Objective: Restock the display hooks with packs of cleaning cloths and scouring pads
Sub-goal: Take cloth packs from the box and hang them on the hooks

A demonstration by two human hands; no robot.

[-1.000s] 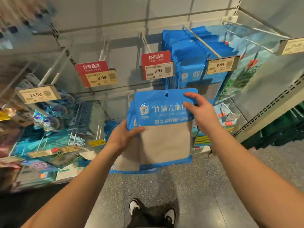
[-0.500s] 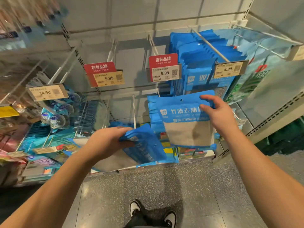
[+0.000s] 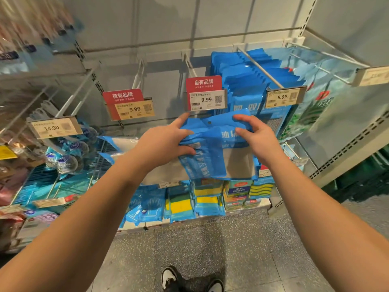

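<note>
Mid-frame, the empty hook point(image 3: 190, 67) with the 9.99 tag point(image 3: 205, 100) sits just above the packs point(image 3: 212, 148). They're floppy glossy blue pouches, hang hole up. Left hand point(image 3: 166, 142) grips the bunch, right hand point(image 3: 257, 138) pinches the top pack, probably closer to the hook tip.
</note>
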